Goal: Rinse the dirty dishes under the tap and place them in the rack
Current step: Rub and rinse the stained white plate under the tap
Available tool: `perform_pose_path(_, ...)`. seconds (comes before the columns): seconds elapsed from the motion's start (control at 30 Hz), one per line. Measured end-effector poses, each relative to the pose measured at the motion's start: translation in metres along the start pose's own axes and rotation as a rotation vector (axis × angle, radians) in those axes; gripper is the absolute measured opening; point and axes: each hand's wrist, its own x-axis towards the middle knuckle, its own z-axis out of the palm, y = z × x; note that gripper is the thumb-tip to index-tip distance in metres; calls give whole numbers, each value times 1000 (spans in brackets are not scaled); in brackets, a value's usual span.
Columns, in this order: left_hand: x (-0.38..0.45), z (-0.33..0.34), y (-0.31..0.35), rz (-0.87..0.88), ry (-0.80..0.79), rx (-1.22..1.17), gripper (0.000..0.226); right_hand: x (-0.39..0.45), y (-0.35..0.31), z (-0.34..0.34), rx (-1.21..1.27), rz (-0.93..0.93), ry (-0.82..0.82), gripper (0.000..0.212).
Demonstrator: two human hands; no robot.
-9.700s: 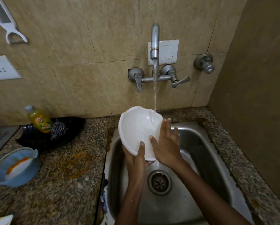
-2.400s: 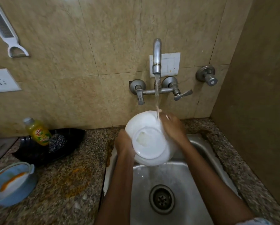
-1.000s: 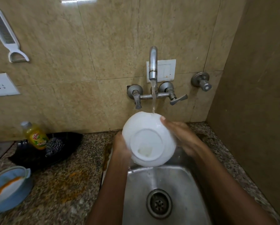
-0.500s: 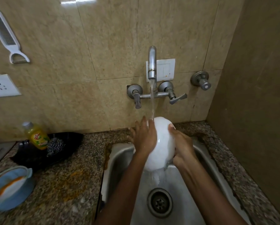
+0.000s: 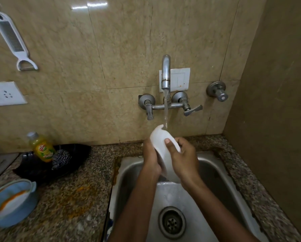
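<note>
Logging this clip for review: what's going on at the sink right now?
A person is rinsing a white bowl under the running tap, over the steel sink. The left hand grips one side of it and the right hand the other, thumb across its outside. A blue dish with orange residue sits on the granite counter. No rack is in view.

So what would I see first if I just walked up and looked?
Probably the white bowl in the middle, gripped on edge by the left hand and right hand over the steel sink. Water streams onto its top rim from the tap on the wall above. Off on the left counter, a yellow soap bottle stands out beside a steel scrubber.
</note>
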Motion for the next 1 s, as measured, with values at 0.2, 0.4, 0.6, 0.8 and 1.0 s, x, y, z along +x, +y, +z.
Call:
perform_pose_path(0.2, -10, -18, 1, -8, -178, -86, 94, -8, 31, 7, -417, -367, -118, 16)
perform_pose_path(0.4, -3, -37, -22, -54, 64, -214, 60, -20, 50, -11, -656, -530, -634, 35)
perform_pose_path(0.6, -11, -45, -43, -64, 46, -217, 43, 7, 60, -22, -1118, -185, -628, 86)
perform_pose_path(0.8, -12, -33, -55, -41, -38, -102, 39, -1, 50, -2, -904, -266, -890, 60)
perform_pose_path(1.0, -11, -50, -33, -36, -44, -138, 36, 15, 67, -22, -1167, -229, -661, 114)
